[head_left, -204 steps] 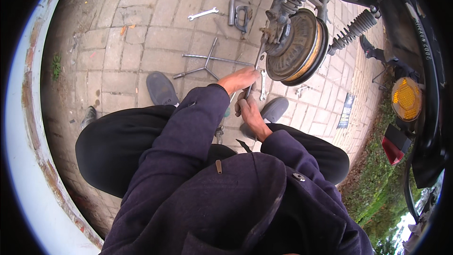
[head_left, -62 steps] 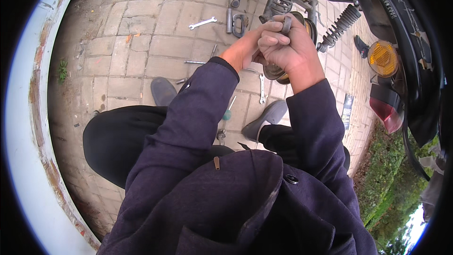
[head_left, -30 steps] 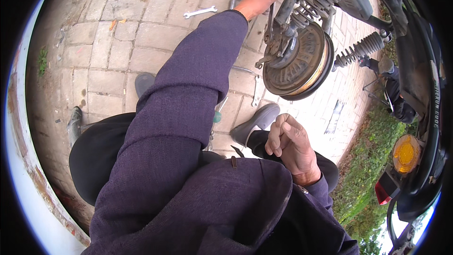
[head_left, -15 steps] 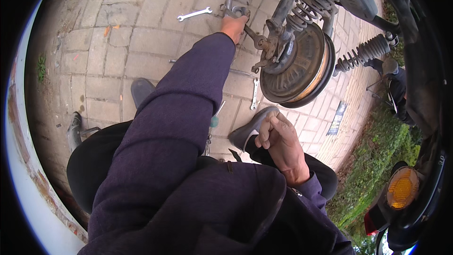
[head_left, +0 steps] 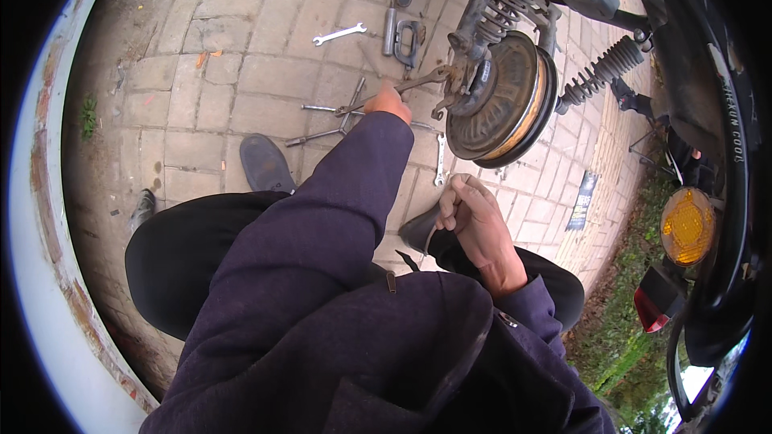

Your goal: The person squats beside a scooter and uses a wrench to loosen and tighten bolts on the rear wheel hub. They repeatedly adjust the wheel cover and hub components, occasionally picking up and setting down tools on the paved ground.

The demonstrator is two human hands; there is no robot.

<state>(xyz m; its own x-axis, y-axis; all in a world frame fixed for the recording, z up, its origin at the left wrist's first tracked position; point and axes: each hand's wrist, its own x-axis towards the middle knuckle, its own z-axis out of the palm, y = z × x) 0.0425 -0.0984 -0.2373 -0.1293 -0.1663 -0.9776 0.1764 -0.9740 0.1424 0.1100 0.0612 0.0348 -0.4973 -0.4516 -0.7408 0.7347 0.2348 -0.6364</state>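
My left hand (head_left: pixel 388 103) is closed around the handle of a long wrench (head_left: pixel 425 79). The wrench's far end meets the nut and lever area beside the round, rusty brake drum (head_left: pixel 503 112) of a raised vehicle axle. Below the left hand, a four-armed cross wrench (head_left: pixel 323 135) lies on the paving, partly hidden by the hand and sleeve. My right hand (head_left: pixel 481 225) hovers above my right shoe, fingers curled in and thumb pressed against them; whatever it may hold is hidden. Between the two hands, a silver open-end wrench (head_left: pixel 440 161) lies on the ground.
Another silver wrench (head_left: pixel 339 34) lies farther off, near a grey tube-handled tool (head_left: pixel 390 32) and a dark C-shaped clamp (head_left: pixel 410 42). Coil-spring shock absorbers (head_left: pixel 603 71) rise around the drum. An amber reflector (head_left: pixel 687 227) hangs at the right; a white painted edge (head_left: pixel 48 233) curves along the left.
My left hand has come nearer to me, swinging the wrench handle down and left, away from the clamp. The cross wrench now shows. My right hand stays about the same.
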